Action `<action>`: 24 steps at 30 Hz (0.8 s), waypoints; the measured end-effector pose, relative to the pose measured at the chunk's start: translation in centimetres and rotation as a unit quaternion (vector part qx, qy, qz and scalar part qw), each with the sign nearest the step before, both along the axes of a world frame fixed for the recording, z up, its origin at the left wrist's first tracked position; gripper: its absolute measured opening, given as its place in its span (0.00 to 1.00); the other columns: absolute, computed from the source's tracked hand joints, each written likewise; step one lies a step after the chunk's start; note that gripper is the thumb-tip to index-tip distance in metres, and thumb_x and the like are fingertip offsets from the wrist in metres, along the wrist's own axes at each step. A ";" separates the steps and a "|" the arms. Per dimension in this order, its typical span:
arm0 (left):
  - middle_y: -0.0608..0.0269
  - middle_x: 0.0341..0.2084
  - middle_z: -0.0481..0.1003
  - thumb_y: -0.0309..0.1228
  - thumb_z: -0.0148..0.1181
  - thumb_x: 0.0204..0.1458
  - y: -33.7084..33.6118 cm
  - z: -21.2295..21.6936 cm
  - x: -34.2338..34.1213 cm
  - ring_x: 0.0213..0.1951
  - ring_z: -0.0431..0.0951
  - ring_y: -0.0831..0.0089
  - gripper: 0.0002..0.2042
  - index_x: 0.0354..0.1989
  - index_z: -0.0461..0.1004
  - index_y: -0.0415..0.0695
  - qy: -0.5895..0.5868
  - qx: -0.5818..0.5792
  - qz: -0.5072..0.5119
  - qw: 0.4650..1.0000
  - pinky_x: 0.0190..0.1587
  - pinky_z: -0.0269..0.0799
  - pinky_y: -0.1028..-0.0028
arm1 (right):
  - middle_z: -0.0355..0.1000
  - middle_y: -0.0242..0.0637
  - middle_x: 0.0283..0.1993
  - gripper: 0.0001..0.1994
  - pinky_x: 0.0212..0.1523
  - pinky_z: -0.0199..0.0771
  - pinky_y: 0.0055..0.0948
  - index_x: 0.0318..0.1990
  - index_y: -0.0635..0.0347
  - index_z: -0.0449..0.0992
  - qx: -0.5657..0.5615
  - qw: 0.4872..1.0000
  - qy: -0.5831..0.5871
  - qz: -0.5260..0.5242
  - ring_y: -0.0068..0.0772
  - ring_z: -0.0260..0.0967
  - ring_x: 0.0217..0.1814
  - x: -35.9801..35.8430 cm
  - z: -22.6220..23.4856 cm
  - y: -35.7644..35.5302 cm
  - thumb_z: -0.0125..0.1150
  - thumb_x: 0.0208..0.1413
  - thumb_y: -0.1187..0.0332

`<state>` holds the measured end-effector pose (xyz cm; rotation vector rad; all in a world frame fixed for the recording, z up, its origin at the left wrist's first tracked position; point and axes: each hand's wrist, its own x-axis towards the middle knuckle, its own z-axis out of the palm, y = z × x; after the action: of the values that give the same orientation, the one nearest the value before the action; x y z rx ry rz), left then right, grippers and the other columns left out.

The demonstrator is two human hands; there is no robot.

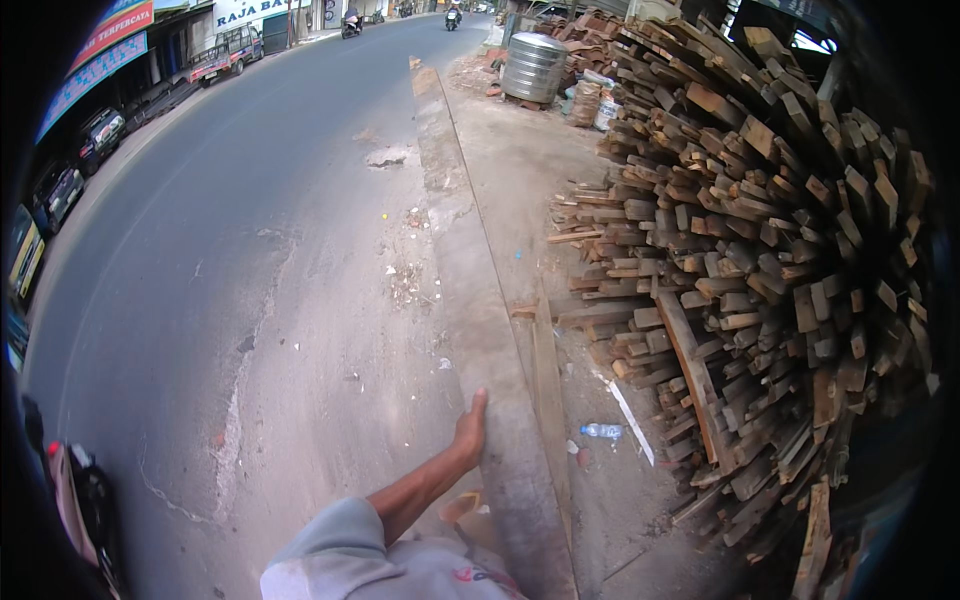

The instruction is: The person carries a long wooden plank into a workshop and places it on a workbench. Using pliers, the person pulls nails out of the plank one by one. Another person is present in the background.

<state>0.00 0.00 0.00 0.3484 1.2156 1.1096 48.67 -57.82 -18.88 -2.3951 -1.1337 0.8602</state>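
Observation:
A long grey plank (470, 260) runs from the bottom middle of the picture away up toward the road's edge. My left hand (470, 428) is closed on its left edge, the bare forearm reaching up from a grey sleeve (330, 555). Along the plank's right side lies a thinner brown board (546, 385); I cannot tell whether it is carried or lies on the ground. My right hand is out of sight.
A tall stack of sawn timber (780, 260) fills the right side. A plastic bottle (602, 431) lies on the dirt near it. A metal drum (532, 67) stands farther back. On the left are the asphalt road (230, 250), parked cars (100, 130) and a motorbike (80, 495).

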 end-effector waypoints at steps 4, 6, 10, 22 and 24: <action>0.42 0.53 0.72 0.65 0.44 0.57 6.9 -2.8 -0.3 0.54 0.73 0.58 0.47 0.58 0.64 0.22 0.012 -0.046 0.027 0.999 0.59 0.65 0.66 | 0.75 0.60 0.41 0.39 0.49 0.70 0.44 0.48 0.67 0.77 -0.193 0.980 -0.009 -0.050 0.47 0.73 0.48 -5.5 7.3 11.2 0.37 0.62 0.35; 0.44 0.54 0.71 0.65 0.45 0.57 15.7 -2.1 -3.3 0.55 0.72 0.58 0.45 0.59 0.64 0.25 0.019 -0.015 -0.005 1.000 0.60 0.65 0.63 | 0.74 0.61 0.39 0.41 0.49 0.70 0.44 0.47 0.71 0.76 -0.294 0.951 0.016 -0.094 0.47 0.73 0.48 -10.2 12.4 20.1 0.35 0.63 0.34; 0.48 0.58 0.69 0.64 0.45 0.58 22.3 -0.4 -6.6 0.59 0.69 0.57 0.42 0.63 0.63 0.33 -0.068 -0.026 -0.016 0.997 0.62 0.64 0.58 | 0.74 0.64 0.41 0.42 0.51 0.69 0.44 0.48 0.73 0.75 -0.282 0.954 0.006 -0.103 0.49 0.72 0.51 -12.5 12.3 27.7 0.35 0.62 0.33; 0.45 0.55 0.70 0.67 0.45 0.55 50.3 0.8 -23.7 0.55 0.72 0.60 0.48 0.61 0.62 0.25 -0.035 -0.027 0.016 0.999 0.59 0.65 0.65 | 0.72 0.65 0.49 0.36 0.55 0.67 0.46 0.51 0.69 0.75 -0.137 0.988 -0.065 0.038 0.56 0.70 0.56 -28.8 11.5 53.8 0.34 0.66 0.39; 0.46 0.55 0.70 0.66 0.45 0.56 54.2 2.2 -26.4 0.56 0.72 0.59 0.46 0.61 0.62 0.27 -0.037 -0.023 0.015 0.999 0.59 0.66 0.63 | 0.73 0.65 0.48 0.38 0.54 0.68 0.46 0.50 0.71 0.75 -0.168 0.984 -0.046 0.039 0.57 0.70 0.56 -31.5 11.6 57.8 0.33 0.66 0.39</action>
<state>-26.39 54.16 2.17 0.2514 1.1824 1.1090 17.21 0.03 -7.28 -2.7007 -1.2067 1.0474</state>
